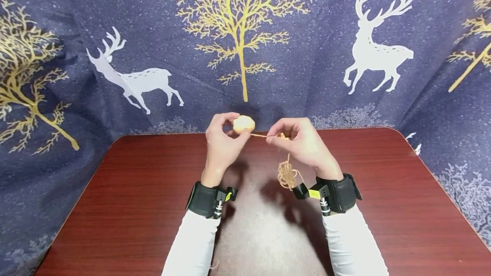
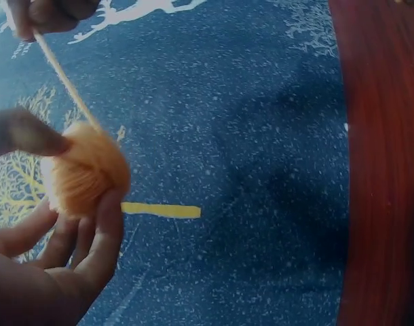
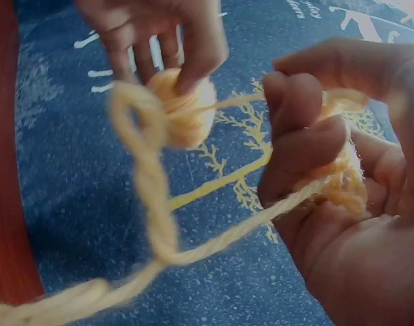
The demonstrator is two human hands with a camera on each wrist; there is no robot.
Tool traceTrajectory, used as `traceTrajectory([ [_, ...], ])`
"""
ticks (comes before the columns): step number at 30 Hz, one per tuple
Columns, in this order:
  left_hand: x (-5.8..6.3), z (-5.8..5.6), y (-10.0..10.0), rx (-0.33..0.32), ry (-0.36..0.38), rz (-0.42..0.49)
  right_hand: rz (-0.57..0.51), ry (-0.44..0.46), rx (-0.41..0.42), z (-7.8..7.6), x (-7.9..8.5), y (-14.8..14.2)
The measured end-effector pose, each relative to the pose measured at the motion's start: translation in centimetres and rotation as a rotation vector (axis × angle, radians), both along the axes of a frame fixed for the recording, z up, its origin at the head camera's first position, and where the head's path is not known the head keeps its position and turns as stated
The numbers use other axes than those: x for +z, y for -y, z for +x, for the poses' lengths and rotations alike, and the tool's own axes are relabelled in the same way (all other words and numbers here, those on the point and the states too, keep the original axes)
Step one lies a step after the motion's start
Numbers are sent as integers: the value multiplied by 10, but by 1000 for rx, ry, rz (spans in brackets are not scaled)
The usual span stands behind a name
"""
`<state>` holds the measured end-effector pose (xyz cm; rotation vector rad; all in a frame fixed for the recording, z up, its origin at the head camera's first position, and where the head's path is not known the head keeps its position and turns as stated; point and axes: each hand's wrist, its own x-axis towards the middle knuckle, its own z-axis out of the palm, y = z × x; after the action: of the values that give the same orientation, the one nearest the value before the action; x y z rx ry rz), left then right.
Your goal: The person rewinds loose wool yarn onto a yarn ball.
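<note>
My left hand [image 1: 226, 144] grips a small ball of yellow-orange yarn [image 2: 88, 173] between thumb and fingers, raised above the far part of the table. A taut strand [image 2: 68, 88] runs from the ball across to my right hand [image 1: 301, 142], which pinches it between thumb and fingertips. More yarn is bunched inside the right palm, partly hidden by the curled fingers. Below that hand dangles a loose tangle of yarn [image 1: 287, 174]. Close to the right wrist camera, a twisted loop of yarn [image 3: 153, 197] hangs in front of both hands.
A reddish-brown table [image 1: 153, 182] with a pale, shiny middle lies under the hands. Behind its far edge hangs a dark blue cloth [image 1: 268, 97] printed with white deer and golden trees. Both wrists wear black straps with small cameras.
</note>
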<state>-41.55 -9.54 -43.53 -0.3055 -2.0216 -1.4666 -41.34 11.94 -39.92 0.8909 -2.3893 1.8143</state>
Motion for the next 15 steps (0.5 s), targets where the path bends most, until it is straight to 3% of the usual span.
traceTrajectory([
  [5,-1,1,1,-116,61,-217,-240,76,-57,-2,0,-3],
  [9,0,4,1,-217,112,-343,-534,145,-2,-5,0,-4],
  [12,0,5,1,-294,149,-393,-709,186,29,-6,0,-6],
  [15,0,6,0,-383,179,-413,-811,203,23,-8,-1,-8],
])
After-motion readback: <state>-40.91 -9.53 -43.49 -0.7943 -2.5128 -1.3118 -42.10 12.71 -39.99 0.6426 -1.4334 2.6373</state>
